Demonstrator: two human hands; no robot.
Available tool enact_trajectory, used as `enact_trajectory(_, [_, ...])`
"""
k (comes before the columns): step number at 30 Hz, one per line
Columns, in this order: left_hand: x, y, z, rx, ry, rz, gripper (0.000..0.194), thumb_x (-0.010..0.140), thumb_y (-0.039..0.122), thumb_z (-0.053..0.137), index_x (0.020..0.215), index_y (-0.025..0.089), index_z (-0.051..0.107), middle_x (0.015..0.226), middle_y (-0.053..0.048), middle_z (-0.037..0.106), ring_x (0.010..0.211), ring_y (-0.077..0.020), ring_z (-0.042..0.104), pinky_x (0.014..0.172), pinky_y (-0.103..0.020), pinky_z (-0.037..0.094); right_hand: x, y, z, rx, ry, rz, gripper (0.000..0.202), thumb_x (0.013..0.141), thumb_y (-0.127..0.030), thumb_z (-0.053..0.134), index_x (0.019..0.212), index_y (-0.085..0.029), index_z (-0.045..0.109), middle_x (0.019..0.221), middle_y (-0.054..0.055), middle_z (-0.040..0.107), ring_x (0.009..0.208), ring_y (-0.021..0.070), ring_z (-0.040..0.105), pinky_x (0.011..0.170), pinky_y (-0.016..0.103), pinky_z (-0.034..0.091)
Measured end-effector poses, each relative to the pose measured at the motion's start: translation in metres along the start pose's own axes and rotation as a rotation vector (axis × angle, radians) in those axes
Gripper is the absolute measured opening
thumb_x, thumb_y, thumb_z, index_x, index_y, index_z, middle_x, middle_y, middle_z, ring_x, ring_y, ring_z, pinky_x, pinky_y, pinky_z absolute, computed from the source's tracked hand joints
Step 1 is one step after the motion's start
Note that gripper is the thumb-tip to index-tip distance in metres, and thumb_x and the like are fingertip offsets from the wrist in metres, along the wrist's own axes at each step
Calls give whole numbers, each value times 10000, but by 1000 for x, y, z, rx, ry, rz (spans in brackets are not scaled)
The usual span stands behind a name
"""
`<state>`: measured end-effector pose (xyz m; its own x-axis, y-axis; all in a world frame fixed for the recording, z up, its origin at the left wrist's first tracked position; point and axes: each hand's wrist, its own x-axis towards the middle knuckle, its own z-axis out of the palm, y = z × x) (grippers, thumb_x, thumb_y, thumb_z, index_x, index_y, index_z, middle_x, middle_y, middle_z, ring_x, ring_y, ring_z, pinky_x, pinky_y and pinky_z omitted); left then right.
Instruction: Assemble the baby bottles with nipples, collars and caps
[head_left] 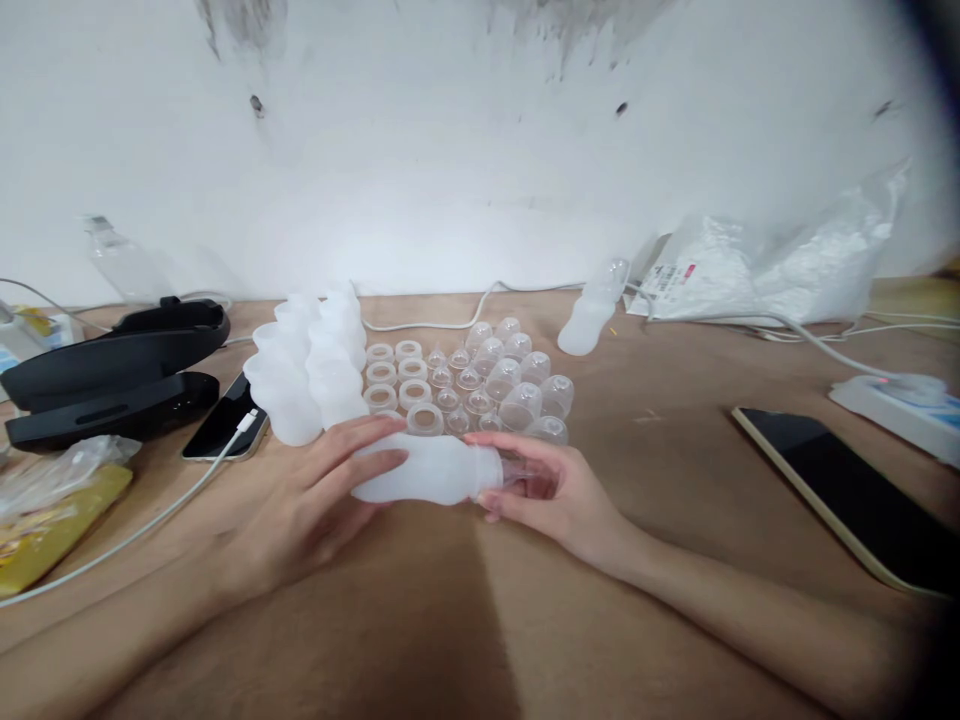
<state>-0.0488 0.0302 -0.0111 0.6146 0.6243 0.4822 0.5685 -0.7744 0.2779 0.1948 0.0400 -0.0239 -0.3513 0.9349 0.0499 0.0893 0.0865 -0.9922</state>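
Note:
A frosted white baby bottle (431, 470) lies sideways between my hands, its collar and clear nipple toward the right. My left hand (330, 490) is wrapped round the bottle's base end. The fingers of my right hand (544, 490) grip the collar ring (487, 472), partly covering the nipple. Just beyond the bottle stand rows of collar rings (413, 394), clear nipples (470, 378) and clear dome caps (520, 406). Several bottle bodies without tops (335, 375) stand upright behind my left hand.
An assembled, capped bottle (589, 318) stands near the wall, beside white plastic bags (757, 265). Phones lie at right (840, 490) and left (225, 420). A black case (112, 370), a yellow packet (60, 520), a power strip (900, 410) and a white cable (172, 510) are at the sides.

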Motion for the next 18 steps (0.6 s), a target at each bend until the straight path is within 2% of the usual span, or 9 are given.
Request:
enact_trajectory(1, [1, 1, -1, -2, -7, -2, 464, 825, 226, 508, 1248, 231, 315, 1360, -109, 332, 1219, -234, 370, 953, -398, 380, 0, 0, 0, -4, 9, -6, 429, 618, -219, 706, 1034, -232, 601, 778, -7, 682, 552, 81, 618, 543, 189, 536])
enact_trajectory(3, [2, 4, -4, -41, -22, -110, 601, 806, 329, 524, 1311, 204, 225, 1375, -138, 304, 1204, -261, 386, 928, -400, 406, -1, 0, 1, -18, 29, -19, 439, 614, -209, 706, 1039, -234, 598, 838, 1, 684, 592, 87, 627, 568, 194, 540])
enact_trajectory(4, [3, 5, -6, -55, -35, -186, 616, 810, 371, 500, 1323, 197, 206, 1343, -143, 357, 1144, -263, 451, 888, -396, 438, -2, 1, 1, -30, 36, -26, 440, 616, -207, 704, 1042, -233, 596, 862, 5, 683, 611, 92, 631, 577, 199, 543])
enact_trajectory(7, [4, 6, -8, -20, -102, -337, 459, 855, 383, 409, 1274, 232, 298, 1088, -81, 582, 853, -213, 604, 728, -362, 507, -3, 0, 2, -72, 43, -62, 422, 615, -205, 700, 1027, -231, 608, 938, 18, 670, 659, 107, 636, 590, 213, 550])
enact_trajectory(9, [3, 3, -6, 13, -90, -269, 412, 847, 347, 453, 1227, 236, 340, 1069, -68, 579, 887, -212, 591, 744, -363, 502, -2, 0, 2, -85, 45, -81, 415, 611, -206, 700, 1016, -231, 617, 964, 23, 664, 682, 116, 637, 590, 220, 554])
enact_trajectory(12, [-1, -4, 0, 32, -5, 35, 414, 828, 178, 500, 1204, 232, 336, 1217, -88, 465, 1124, -220, 459, 895, -390, 434, -2, -1, 3, -73, 36, -70, 428, 603, -207, 705, 1020, -229, 615, 937, 20, 674, 701, 127, 641, 609, 234, 559])
enact_trajectory(14, [-2, -6, 2, 16, 42, 101, 467, 809, 150, 529, 1216, 228, 315, 1268, -105, 407, 1184, -227, 398, 934, -400, 402, -2, -1, 3, -64, 31, -61, 429, 602, -207, 706, 1020, -229, 614, 929, 17, 677, 697, 126, 643, 618, 236, 560])
enact_trajectory(16, [-1, -5, 1, -59, 56, -21, 540, 794, 238, 560, 1250, 207, 273, 1285, -130, 387, 1175, -246, 405, 917, -399, 415, -2, -1, 2, -63, 36, -59, 429, 609, -210, 702, 1027, -232, 610, 951, 19, 673, 678, 119, 642, 606, 233, 561])
enact_trajectory(18, [2, -2, -1, -144, -8, -222, 520, 814, 345, 510, 1256, 197, 280, 1212, -122, 472, 1068, -246, 502, 842, -388, 464, -2, 0, 2, -65, 37, -61, 433, 617, -214, 700, 1039, -235, 607, 982, 23, 665, 668, 116, 641, 596, 235, 562])
